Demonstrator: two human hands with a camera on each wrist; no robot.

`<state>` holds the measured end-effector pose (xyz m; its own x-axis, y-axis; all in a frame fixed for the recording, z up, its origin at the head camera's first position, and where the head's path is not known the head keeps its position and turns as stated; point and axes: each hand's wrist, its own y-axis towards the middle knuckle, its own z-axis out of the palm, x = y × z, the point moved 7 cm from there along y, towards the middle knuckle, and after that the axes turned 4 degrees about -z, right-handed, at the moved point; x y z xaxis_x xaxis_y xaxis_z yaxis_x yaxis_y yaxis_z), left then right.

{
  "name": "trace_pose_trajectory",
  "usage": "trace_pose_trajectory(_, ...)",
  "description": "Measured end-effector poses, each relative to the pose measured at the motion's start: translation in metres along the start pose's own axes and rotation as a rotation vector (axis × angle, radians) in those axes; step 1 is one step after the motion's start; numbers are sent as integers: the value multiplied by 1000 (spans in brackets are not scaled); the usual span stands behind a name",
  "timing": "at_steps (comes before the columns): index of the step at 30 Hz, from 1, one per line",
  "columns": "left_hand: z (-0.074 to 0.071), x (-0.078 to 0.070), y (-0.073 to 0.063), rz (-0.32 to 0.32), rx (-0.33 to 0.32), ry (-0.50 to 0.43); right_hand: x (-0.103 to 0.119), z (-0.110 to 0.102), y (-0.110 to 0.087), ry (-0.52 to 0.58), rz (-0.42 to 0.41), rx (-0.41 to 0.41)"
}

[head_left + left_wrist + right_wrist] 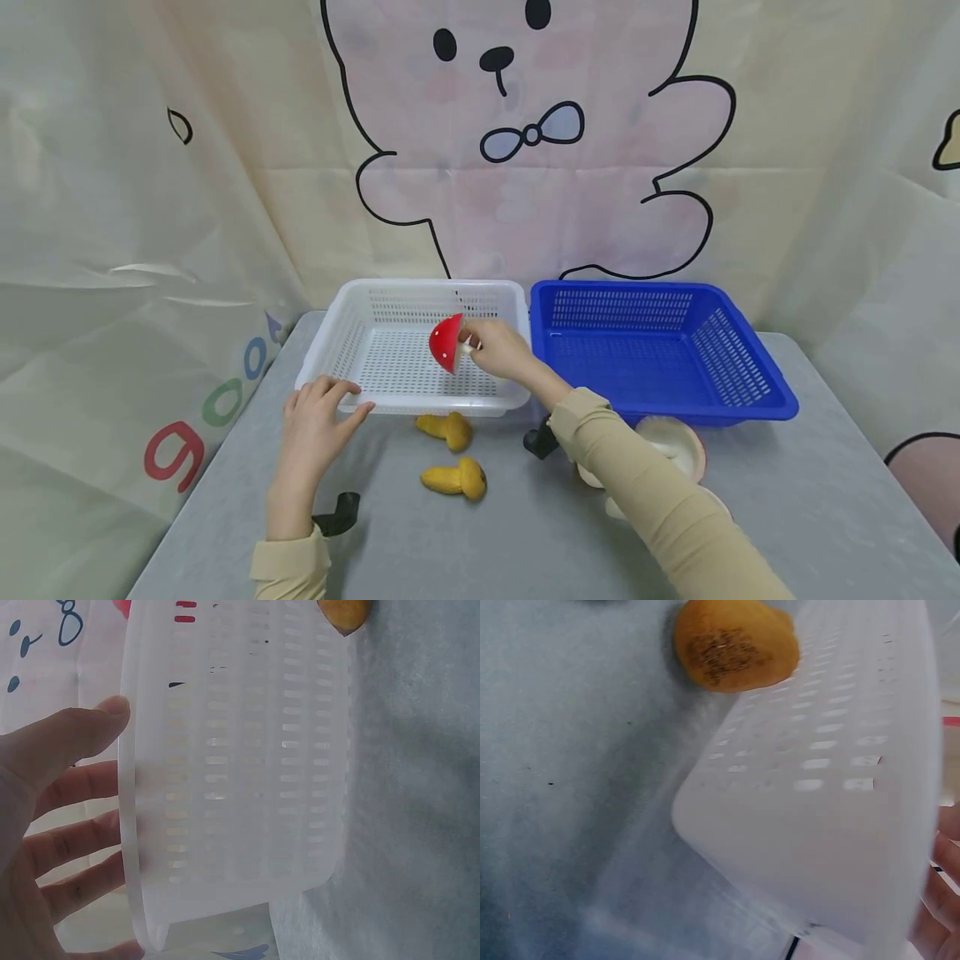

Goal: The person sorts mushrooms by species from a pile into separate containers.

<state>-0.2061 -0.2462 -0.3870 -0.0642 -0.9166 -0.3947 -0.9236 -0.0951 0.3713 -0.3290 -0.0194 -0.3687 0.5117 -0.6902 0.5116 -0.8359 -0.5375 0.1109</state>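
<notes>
My right hand (498, 346) pinches a toy mushroom by its pale stem, over the white basket (432, 408). This mushroom (446, 342) has a red cap with white dots and is tilted sideways, cap to the left. At the basket's front left corner, my left hand (318, 421) rests with its fingers over the rim and its thumb spread apart. The left wrist view shows the fingers (82, 787) passing behind the rim and the thumb tip right at it. Two yellow toy mushrooms (448, 431) (456, 479) lie on the table in front of the basket.
A blue basket (772, 404) stands right of the white one. Several pale mushroom pieces (678, 446) lie below it, partly hidden by my right sleeve (660, 500). Behind the grey table (495, 558) hangs a curtain with a cartoon bear (525, 208).
</notes>
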Motion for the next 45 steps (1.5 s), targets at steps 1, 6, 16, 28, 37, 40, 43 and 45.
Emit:
trace_pose_trajectory(1,0,0,0,-1,0,0,-1,2,1,-3,3,7)
trace_pose_trajectory(6,0,2,0,-4,-1,0,-9,12,7,-18,46,48)
trace_pose_trajectory(16,0,1,0,-2,7,13,-19,31,10,-31,100,111)
trace_pose_trajectory(28,1,0,-1,-19,9,0,-18,29,2,-96,115,126)
trace_pose_trajectory(37,-2,0,-2,-7,-24,-3,-7,-1,-21,-165,38,40)
trace_pose_trajectory(40,-1,0,-2,-11,-17,-4,-4,-14,-30,-183,3,2)
trace_pose_trajectory(43,0,-1,-1,-8,-15,-3,-2,-27,-40,-223,-14,-34)
trace_pose_trajectory(45,0,-2,-1,-9,-14,-1,-2,-34,-46,-253,-21,-55)
